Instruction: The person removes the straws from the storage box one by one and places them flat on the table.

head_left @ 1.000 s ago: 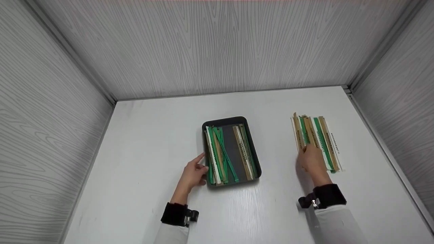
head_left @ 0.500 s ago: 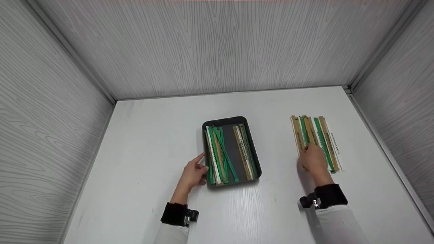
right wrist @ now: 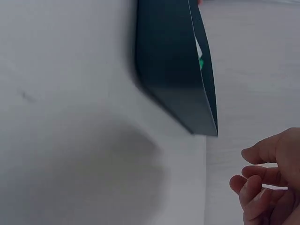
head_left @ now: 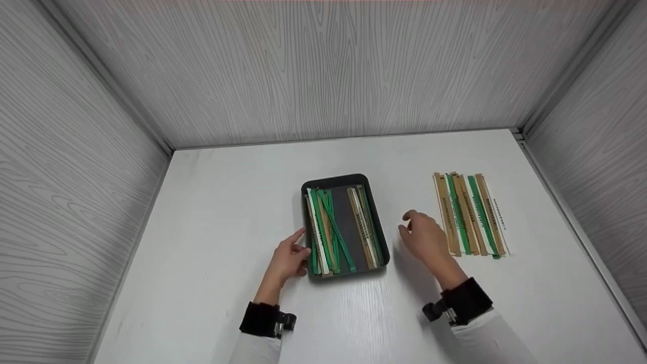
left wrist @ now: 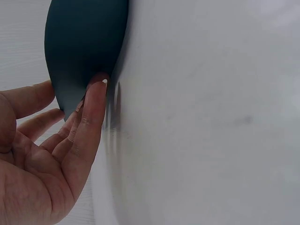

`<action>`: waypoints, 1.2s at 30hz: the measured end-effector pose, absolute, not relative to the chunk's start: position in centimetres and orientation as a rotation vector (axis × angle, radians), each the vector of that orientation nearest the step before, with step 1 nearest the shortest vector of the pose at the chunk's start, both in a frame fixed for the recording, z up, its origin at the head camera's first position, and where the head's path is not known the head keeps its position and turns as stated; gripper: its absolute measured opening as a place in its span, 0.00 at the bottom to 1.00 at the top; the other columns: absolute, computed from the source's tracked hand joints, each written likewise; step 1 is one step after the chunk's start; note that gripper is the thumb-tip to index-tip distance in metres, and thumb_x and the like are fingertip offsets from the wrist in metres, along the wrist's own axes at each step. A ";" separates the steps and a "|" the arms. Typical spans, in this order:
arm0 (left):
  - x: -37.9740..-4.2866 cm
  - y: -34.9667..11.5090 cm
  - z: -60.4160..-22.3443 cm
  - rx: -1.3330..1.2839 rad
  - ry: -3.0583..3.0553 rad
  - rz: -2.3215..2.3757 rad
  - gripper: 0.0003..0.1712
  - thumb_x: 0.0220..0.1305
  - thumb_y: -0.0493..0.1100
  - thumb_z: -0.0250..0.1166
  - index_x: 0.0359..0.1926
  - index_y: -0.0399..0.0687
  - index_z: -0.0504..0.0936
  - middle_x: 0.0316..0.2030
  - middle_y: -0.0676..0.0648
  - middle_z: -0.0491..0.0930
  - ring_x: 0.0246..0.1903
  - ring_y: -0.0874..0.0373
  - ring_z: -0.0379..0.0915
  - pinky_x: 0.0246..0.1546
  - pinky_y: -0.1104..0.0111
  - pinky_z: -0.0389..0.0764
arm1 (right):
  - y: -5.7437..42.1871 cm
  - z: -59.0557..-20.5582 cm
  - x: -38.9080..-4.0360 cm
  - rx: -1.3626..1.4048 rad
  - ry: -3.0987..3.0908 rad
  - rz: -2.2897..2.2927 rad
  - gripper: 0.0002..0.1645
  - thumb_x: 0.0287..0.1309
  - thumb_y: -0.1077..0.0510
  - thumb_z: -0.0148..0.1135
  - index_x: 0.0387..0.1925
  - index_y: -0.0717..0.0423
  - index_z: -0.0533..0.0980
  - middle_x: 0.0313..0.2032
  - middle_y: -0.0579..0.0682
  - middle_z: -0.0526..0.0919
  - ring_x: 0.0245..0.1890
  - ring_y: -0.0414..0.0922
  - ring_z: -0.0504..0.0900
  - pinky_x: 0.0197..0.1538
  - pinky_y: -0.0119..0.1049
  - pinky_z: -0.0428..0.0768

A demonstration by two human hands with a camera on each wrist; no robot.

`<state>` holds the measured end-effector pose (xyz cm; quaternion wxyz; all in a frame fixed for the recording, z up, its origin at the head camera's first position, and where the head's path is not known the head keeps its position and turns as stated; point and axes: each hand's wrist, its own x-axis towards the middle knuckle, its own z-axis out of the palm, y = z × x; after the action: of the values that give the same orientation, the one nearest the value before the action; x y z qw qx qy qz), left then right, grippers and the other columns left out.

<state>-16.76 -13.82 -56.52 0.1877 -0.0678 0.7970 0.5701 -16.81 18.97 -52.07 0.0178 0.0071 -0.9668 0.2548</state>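
A dark tray [head_left: 371, 202] stands mid-table, with several long thin printed strips [head_left: 328, 232] in green, white and brown along its left side, a few crossing. A second group of strips [head_left: 364, 227] lies along its right side. My left hand [head_left: 285, 260] touches the tray's left wall with fairly straight fingers, the fingertips against the outer wall [left wrist: 84, 42] in the left wrist view. Between the tray and a row of similar strips [head_left: 470, 217], my right hand [head_left: 424, 235] hovers, fingers loosely bent. Nothing shows between its fingers in the right wrist view.
The row of strips lies side by side on the white table [head_left: 227, 202], towards its right edge. Grey wood-grain panels [head_left: 328, 71] rise behind the table and at both sides. A strip of bare dark tray floor [head_left: 349, 212] separates the two groups.
My right hand has left the row of strips and moved left towards the tray. Half a second ago, a brown strip at the row's left had shifted slightly. The left hand and tray stay put.
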 end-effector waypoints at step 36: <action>-16.1 -12.3 -56.2 -0.057 2.359 1.590 0.36 0.65 0.31 0.57 0.73 0.46 0.62 0.37 0.41 0.76 0.28 0.50 0.78 0.25 0.58 0.81 | 8.9 -56.4 -16.4 0.285 -3.194 0.844 0.07 0.61 0.62 0.62 0.32 0.62 0.74 0.21 0.50 0.73 0.20 0.43 0.74 0.21 0.37 0.73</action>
<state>-16.10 -12.31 -56.20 0.1475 -0.0197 0.8199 0.5528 -16.44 8.92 -56.38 -0.0869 0.0857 -0.9596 0.2537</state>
